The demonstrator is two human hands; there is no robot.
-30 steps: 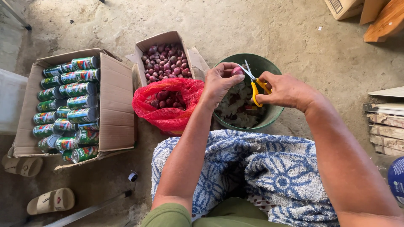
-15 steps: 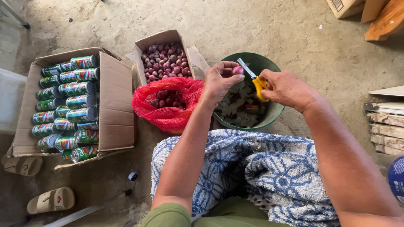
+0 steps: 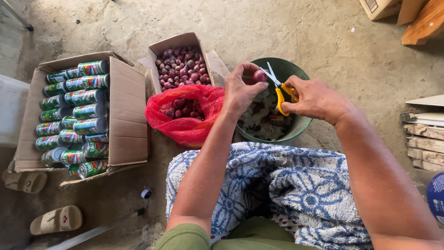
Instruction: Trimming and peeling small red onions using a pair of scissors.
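My left hand (image 3: 241, 90) pinches a small purple shallot (image 3: 259, 76) above a green bowl (image 3: 296, 127) that holds peelings. My right hand (image 3: 315, 98) grips yellow-handled scissors (image 3: 277, 89) whose blades are spread apart and touch the shallot. A red mesh bag (image 3: 186, 115) with more shallots lies left of the bowl. Behind it stands a small cardboard box (image 3: 182, 65) full of shallots.
A large open carton (image 3: 126, 120) of green cans lies at the left. A blue and white cloth (image 3: 296, 194) covers my lap. Sandals (image 3: 56, 220) rest on the floor at bottom left. Wooden planks (image 3: 424, 139) are stacked at the right.
The scissors have tilted and their blades have moved onto the shallot in my left hand. Both hands stay over the bowl.
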